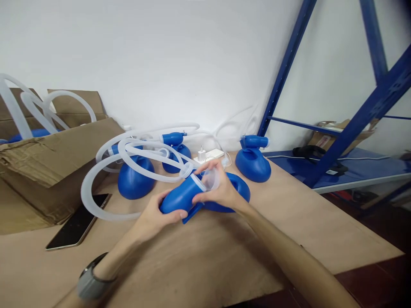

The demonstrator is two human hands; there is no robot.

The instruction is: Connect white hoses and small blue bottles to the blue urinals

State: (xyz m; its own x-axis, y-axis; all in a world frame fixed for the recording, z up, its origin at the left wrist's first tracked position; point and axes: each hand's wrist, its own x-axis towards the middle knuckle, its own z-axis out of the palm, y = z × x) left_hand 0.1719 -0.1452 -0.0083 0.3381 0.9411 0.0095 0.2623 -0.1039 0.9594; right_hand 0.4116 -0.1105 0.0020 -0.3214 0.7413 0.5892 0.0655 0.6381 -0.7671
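Observation:
My left hand point(157, 214) grips the lower end of a blue plastic vessel point(181, 196) that lies tilted over the wooden table point(199, 256). My right hand point(218, 188) is closed round a clear plastic connector point(210, 179) at the vessel's open neck. A white corrugated hose point(96, 205) loops from that neck out to the left. A grey watch point(90, 282) sits on my left wrist.
Three more blue vessels point(136, 179) point(176, 152) point(253, 160) stand behind, some with hoses attached. A dark phone point(78, 222) lies at the left beside an open cardboard box point(48, 162). A white charger point(207, 154) sits by the wall. Blue metal shelving point(353, 124) stands at the right.

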